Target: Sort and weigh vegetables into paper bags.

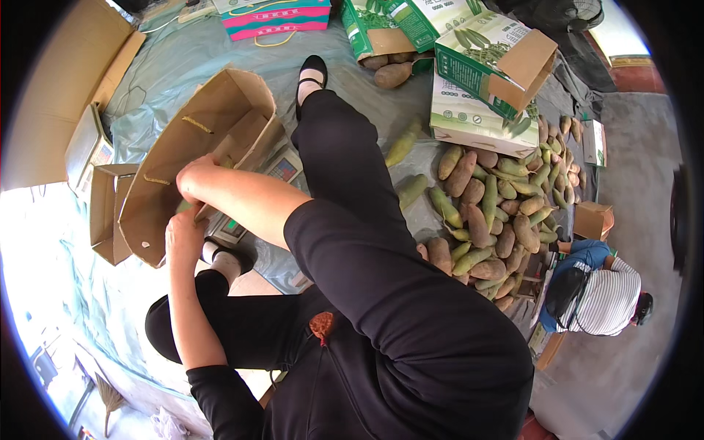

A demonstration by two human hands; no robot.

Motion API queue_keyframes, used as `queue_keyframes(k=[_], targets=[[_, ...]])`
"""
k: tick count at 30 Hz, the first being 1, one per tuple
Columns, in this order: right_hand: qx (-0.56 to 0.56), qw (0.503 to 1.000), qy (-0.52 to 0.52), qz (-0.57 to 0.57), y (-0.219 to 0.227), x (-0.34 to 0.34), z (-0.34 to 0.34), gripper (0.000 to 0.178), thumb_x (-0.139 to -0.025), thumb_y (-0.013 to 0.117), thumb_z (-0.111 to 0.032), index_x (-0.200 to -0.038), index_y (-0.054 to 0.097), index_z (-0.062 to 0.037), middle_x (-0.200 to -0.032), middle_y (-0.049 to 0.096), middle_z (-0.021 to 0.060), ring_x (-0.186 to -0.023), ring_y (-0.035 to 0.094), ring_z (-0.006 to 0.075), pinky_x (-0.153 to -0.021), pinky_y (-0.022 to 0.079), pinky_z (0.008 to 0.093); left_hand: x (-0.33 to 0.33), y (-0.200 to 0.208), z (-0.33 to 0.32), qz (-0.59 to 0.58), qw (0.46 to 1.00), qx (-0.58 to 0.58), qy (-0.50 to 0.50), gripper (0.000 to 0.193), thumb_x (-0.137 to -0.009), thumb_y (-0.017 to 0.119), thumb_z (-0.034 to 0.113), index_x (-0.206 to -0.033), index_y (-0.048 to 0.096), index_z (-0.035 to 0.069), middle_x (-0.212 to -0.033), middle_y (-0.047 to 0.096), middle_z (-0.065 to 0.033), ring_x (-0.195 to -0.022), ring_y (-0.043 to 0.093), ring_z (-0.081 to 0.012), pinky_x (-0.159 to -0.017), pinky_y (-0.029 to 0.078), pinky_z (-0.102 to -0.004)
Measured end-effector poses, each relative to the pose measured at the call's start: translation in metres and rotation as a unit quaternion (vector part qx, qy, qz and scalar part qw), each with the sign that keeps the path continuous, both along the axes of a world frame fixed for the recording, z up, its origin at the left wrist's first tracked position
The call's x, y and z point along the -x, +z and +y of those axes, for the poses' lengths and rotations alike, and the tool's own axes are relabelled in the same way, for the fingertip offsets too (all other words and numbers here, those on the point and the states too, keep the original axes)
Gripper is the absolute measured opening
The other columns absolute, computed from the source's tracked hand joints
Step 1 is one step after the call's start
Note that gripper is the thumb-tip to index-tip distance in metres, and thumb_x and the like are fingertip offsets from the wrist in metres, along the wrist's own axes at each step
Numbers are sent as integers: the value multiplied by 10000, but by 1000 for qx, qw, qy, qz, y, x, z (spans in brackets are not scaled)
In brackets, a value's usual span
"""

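Observation:
An open brown cardboard box (172, 150) with yellow cord handles stands tilted in front of me, on or against a scale (282, 169) with a keypad. My right hand (196, 176) reaches over the near wall into the box, its fingers mostly hidden. Close below it, my left hand (185, 233) is curled at the box's near edge. A bit of something green (183, 207) shows between the two hands; whether either one grips it is unclear. The scale's display part (229, 229) shows below the box.
Right of my legs lies a large heap of brown tubers and long green radishes (484, 213). Green-and-white printed cartons (477, 110) stand behind it. At the far left are a smaller cardboard box (110, 213) and another scale (88, 150). A person in a striped top (598, 297) works at the right.

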State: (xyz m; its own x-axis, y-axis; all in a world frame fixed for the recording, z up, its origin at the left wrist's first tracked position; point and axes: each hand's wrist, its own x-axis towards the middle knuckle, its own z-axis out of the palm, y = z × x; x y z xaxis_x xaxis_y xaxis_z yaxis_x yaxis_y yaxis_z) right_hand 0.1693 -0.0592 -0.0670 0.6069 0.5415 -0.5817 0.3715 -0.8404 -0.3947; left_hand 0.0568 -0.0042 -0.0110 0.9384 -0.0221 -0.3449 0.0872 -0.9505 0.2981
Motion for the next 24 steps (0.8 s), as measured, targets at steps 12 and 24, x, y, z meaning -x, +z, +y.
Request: queue_keyframes(k=[12, 24], targets=[[-470, 874, -107, -57, 122, -46, -189, 423, -761, 705, -278, -1119, 645, -60, -1027, 676, 75, -935, 642, 169, -780, 500, 307, 6, 7, 4, 9, 1000, 0, 15, 299, -759, 633, 77, -1055, 669, 52, -895, 645, -226, -881, 613, -386, -781, 474, -438], [-166, 654, -735, 63, -191, 42, -467, 352, -758, 746, -253, -1024, 606, -70, -815, 588, 48, -707, 551, 196, -578, 445, 422, 1, 11, -2, 51, 998, -10, 42, 292, -769, 615, 61, -1055, 671, 45, -873, 650, -203, -819, 624, -360, -751, 475, -387]])
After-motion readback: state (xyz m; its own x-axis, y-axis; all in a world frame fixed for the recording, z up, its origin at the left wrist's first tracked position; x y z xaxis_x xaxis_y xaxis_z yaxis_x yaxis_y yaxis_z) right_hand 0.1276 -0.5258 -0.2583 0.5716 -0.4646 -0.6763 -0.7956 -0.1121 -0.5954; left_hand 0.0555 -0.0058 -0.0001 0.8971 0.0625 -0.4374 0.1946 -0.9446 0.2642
